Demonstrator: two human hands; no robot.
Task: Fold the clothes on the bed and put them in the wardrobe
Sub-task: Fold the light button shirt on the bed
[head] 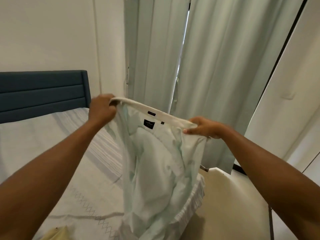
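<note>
Shirt hangs over bed's 3 o'clock edge — left hand grips collar at its 10 o'clock, right hand pinches at 2 — likely best: keep collar taut, lower flat onto bed.

Shirt pale mint, white collar; headboard dark blue; curtains pale green; bedsheet white, zigzag-stitched.

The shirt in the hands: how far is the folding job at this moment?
Done: no folded clothes show anywhere. In hand: the left hand and right hand grip the collar of the pale green shirt, which hangs unfolded above the bed. Left: fold this shirt, then the yellowish cloth at the bed's near edge, and store both in the wardrobe, which is not clearly seen.
</note>
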